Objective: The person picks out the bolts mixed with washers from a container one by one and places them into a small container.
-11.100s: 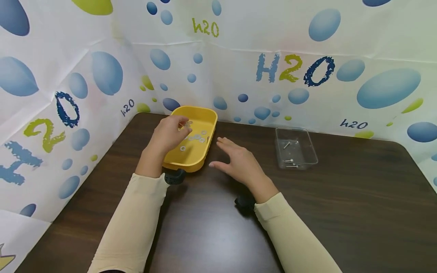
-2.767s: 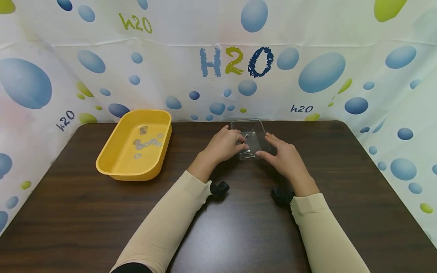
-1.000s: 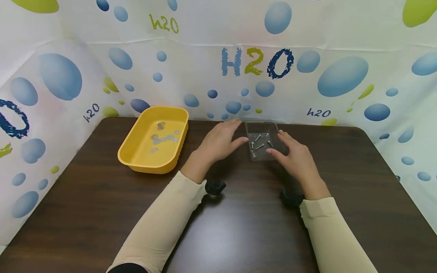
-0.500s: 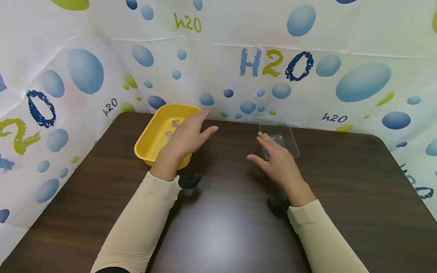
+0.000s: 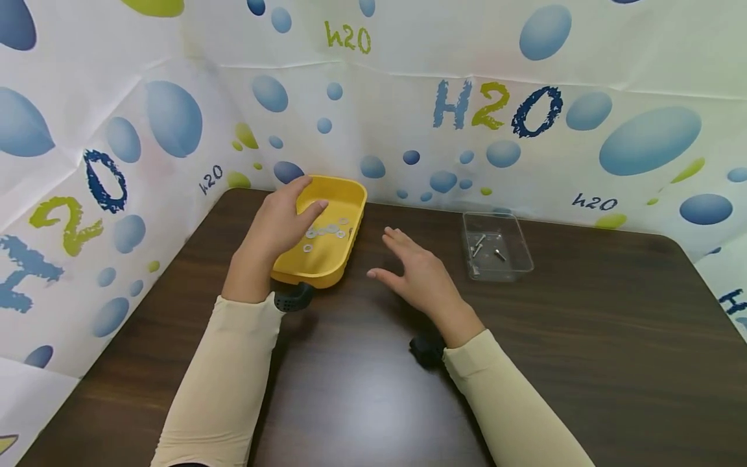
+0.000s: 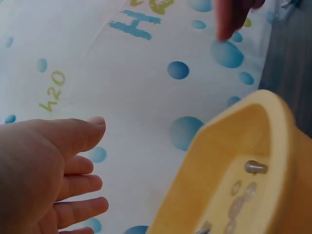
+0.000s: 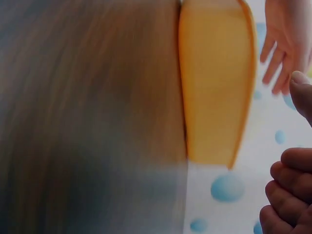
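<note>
In the head view my left hand (image 5: 274, 224) hovers over the left side of a yellow tray (image 5: 318, 264), hiding part of it. Its thumb and fingers are spread apart, with nothing between them in the left wrist view. Several flat washers (image 5: 307, 248) lie on the tray floor. A metal bolt (image 6: 256, 167) shows inside the tray in the left wrist view, and a second metal piece is cut off at that frame's bottom edge. My right hand (image 5: 420, 275) is held above the table right of the tray, fingers extended and holding nothing.
A clear plastic box (image 5: 515, 267) stands to the right of my right hand, with a few bolts (image 5: 500, 255) inside. Both containers sit near the back edge of the dark wood table (image 5: 362, 363), before a printed white backdrop (image 5: 397, 110).
My left hand has travelled left from beside the clear box to over the tray. The right hand has also moved left, away from the box. The head view has swung left.
</note>
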{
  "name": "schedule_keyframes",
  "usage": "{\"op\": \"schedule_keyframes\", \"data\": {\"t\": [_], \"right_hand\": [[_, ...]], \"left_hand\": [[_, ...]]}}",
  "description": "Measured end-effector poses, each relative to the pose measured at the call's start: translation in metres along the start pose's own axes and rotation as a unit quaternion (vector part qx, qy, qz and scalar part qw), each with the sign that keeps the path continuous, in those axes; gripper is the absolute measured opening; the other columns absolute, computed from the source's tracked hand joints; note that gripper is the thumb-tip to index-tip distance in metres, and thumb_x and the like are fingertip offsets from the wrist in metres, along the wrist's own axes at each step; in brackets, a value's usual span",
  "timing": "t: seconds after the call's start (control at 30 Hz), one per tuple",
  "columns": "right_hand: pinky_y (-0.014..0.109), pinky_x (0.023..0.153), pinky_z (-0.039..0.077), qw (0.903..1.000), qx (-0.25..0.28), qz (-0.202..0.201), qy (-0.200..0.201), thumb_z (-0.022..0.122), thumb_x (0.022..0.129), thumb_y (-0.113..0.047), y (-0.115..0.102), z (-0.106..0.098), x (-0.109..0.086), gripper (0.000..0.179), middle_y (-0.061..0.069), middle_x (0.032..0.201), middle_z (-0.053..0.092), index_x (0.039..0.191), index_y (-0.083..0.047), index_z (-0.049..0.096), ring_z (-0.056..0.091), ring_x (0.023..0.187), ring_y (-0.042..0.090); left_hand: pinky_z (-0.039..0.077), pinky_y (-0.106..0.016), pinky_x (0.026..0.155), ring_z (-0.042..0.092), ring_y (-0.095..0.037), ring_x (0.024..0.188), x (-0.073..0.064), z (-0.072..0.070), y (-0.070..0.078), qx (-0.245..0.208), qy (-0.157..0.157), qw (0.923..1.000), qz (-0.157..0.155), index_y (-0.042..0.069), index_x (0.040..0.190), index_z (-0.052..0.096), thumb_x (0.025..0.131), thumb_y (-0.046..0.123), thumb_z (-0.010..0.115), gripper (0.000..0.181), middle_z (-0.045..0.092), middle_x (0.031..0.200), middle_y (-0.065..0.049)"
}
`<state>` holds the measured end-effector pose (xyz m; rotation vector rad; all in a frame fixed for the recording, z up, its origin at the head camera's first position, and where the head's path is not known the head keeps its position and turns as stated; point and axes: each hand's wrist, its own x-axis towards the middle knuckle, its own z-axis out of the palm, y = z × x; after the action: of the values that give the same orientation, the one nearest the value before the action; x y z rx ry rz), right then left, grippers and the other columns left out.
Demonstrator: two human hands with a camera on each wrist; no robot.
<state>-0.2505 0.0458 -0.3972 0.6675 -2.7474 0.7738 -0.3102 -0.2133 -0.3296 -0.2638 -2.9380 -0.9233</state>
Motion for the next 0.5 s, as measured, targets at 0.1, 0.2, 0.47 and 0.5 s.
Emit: {"op": "schedule_keyframes", "data": {"t": [0.1, 0.2, 0.47, 0.5], "right_hand": [[0.045, 0.113, 0.037, 0.9998, 0.008, -0.001, -0.019, 0.065, 0.089, -0.055, -0.011, 0.011, 0.007, 0.076, -0.001, 0.157, 0.038, 0.148, -0.011, 0.045, 0.034, 0.146, 0.018], [0.044, 0.113, 0.037, 0.9994, 0.018, -0.009, -0.027, 0.065, 0.089, -0.053, -0.021, 0.02, 0.014, 0.076, 0.001, 0.157, 0.038, 0.149, -0.011, 0.044, 0.034, 0.146, 0.018], [0.041, 0.113, 0.038, 0.999, 0.015, -0.021, -0.037, 0.066, 0.091, -0.05, -0.04, 0.038, 0.027, 0.072, 0.003, 0.156, 0.04, 0.146, -0.008, 0.047, 0.035, 0.145, 0.017], [0.041, 0.113, 0.038, 0.9989, 0.014, -0.02, -0.041, 0.065, 0.091, -0.05, -0.042, 0.04, 0.028, 0.071, 0.002, 0.156, 0.039, 0.146, -0.009, 0.048, 0.035, 0.145, 0.017]], "left_hand": [[0.028, -0.055, 0.116, 0.033, -0.033, 0.145, 0.005, 0.008, -0.004, 0.0, -0.012, 0.9999, -0.008, 0.016, 0.155, 0.03, 0.098, 0.051, 0.051, 0.07, 0.034, 0.158, -0.01], [0.028, -0.056, 0.116, 0.033, -0.034, 0.144, 0.009, 0.014, -0.009, 0.005, -0.022, 0.9997, -0.009, 0.014, 0.155, 0.032, 0.098, 0.051, 0.051, 0.07, 0.036, 0.157, -0.012], [0.031, -0.056, 0.114, 0.037, -0.037, 0.141, 0.011, 0.012, -0.024, 0.019, -0.025, 0.9995, -0.005, 0.009, 0.152, 0.037, 0.099, 0.047, 0.053, 0.067, 0.041, 0.153, -0.016], [0.03, -0.056, 0.114, 0.036, -0.037, 0.142, 0.011, 0.01, -0.026, 0.019, -0.027, 0.9995, -0.005, 0.009, 0.152, 0.037, 0.099, 0.047, 0.053, 0.067, 0.041, 0.154, -0.016]]}}
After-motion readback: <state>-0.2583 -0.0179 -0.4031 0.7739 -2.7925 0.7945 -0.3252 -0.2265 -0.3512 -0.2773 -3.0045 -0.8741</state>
